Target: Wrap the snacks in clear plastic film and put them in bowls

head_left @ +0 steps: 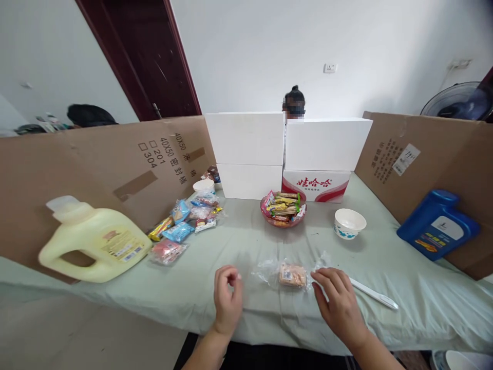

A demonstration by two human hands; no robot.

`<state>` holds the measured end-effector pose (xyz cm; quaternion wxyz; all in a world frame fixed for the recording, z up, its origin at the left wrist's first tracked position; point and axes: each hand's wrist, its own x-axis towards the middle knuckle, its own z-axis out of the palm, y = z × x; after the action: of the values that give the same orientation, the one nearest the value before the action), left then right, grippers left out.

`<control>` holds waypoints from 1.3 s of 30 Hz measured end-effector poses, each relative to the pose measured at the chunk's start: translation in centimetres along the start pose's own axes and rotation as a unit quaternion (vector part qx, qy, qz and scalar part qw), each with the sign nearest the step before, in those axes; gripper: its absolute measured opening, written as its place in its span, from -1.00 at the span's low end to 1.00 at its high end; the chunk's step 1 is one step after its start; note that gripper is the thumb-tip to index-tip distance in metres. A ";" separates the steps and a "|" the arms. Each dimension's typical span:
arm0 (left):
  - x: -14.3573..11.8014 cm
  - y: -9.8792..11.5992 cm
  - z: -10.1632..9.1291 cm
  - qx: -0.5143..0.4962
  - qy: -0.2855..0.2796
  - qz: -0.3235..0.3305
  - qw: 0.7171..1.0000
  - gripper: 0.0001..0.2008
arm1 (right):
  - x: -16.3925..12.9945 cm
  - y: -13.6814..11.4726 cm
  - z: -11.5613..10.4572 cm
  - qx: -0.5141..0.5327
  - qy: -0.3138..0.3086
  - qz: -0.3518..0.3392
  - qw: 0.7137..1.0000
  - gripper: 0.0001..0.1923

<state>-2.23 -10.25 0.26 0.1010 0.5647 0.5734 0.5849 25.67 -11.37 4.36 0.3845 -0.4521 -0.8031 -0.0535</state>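
Table: your pale green cloth (239, 234) spans the work surface; both your hands hover above its near edge.
Side walls: a left cardboard panel (88, 172) and a right cardboard panel (408, 192) flank you, probably as screens to bound the space.
Back wall: white boxes (246, 139) are stacked beside and above a red-and-white carton (316, 182), likely closing off the far side.
Containers: a yellow jug (119, 244) sits against the left panel, a blue bottle (437, 226) against the right; perhaps they brace the cardboard, though you cannot tell from here.
Your hands: the left hand (228, 294) is loosely curled around nothing; the right hand (339, 303) has bent, relaxed fingers and grips nothing that shows.
Snack pile: assorted wrapped snacks (179, 231) lie beside the jug, seemingly kept off your middle ground.
Bowls: a red glass bowl (283, 224) gathers stick-shaped snacks before the boxes; a white paper bowl (349, 224) stands right of it, upright.
White stick: this thin white handle (375, 294) lies just beyond your right hand.
Packet: the clear-wrapped snack packet (292, 275) lies flat between your hands; its right end is just beside your right fingertips, contact unclear; your left hand is farther off.
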 end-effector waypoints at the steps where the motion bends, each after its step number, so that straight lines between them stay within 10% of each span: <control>1: -0.3 0.8 0.0 0.005 -0.055 0.073 0.996 -0.90 | 0.2 -0.7 -0.2 0.022 -0.009 -0.021 0.999 -0.77; 5: 0.2 3.4 2.5 0.068 -0.329 0.233 0.913 -0.78 | 1.7 -1.0 1.3 0.066 -0.137 -0.061 0.986 -0.77; 11: 4.1 2.0 5.5 0.224 -0.349 0.131 0.900 -0.64 | 3.4 4.9 3.6 -0.036 -0.223 0.083 0.971 -0.64; 16: 3.8 2.9 0.9 0.175 -0.374 0.185 0.892 -0.76 | 1.3 3.8 -0.7 0.041 -0.238 0.032 0.970 -0.78; 21: 4.0 6.2 -3.3 0.042 -0.664 0.072 0.744 -0.75 | 0.0 1.9 -5.3 0.192 -0.399 0.016 0.897 -0.74; 26: 5.1 8.3 3.0 0.099 -0.502 0.142 0.847 -0.76 | 3.3 3.6 -2.2 0.123 -0.320 0.123 0.931 -0.58; 30: 4.6 6.9 8.2 0.161 -0.525 0.202 0.811 -0.41 | 3.0 5.7 3.3 -0.032 -0.253 0.111 0.960 -0.52; 34: 5.1 4.4 7.9 0.140 -0.539 0.194 0.808 -0.45 | 0.2 7.3 6.1 -0.105 -0.232 0.119 0.960 -0.47; 39: 11.3 4.1 7.4 0.068 -0.437 0.115 0.889 -0.57 | -0.4 7.5 6.2 -0.104 -0.235 0.128 0.958 -0.48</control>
<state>1.81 1.16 7.45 0.2350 0.8307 0.4408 0.2456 28.00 -4.57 -2.27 0.1394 -0.5885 -0.7961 0.0210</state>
